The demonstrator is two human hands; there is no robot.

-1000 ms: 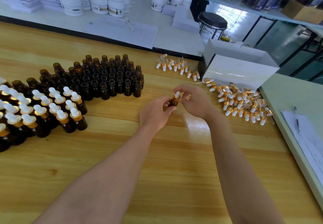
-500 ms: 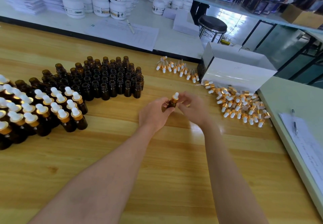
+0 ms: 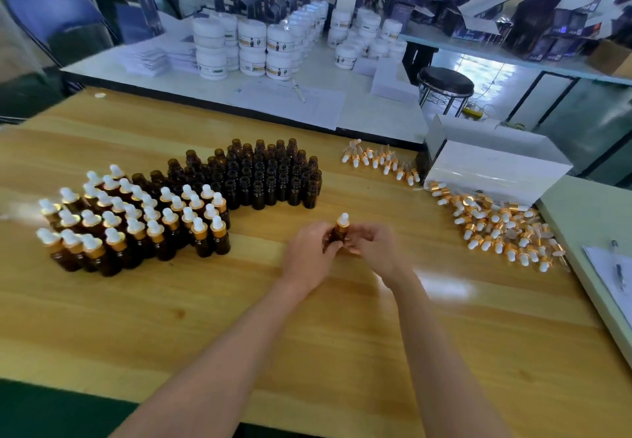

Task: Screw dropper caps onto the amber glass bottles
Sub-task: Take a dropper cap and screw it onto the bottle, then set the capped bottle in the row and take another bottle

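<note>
Left hand (image 3: 309,253) grips bottle (image 3: 338,234) upright; right hand (image 3: 376,249) pinches beside it, below cap (image 3: 342,220) on top.

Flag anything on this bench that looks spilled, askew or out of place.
Nothing looks damaged. The loose dropper caps lie in a jumbled heap beside the white box, and one small white piece sits alone at far left.
</note>
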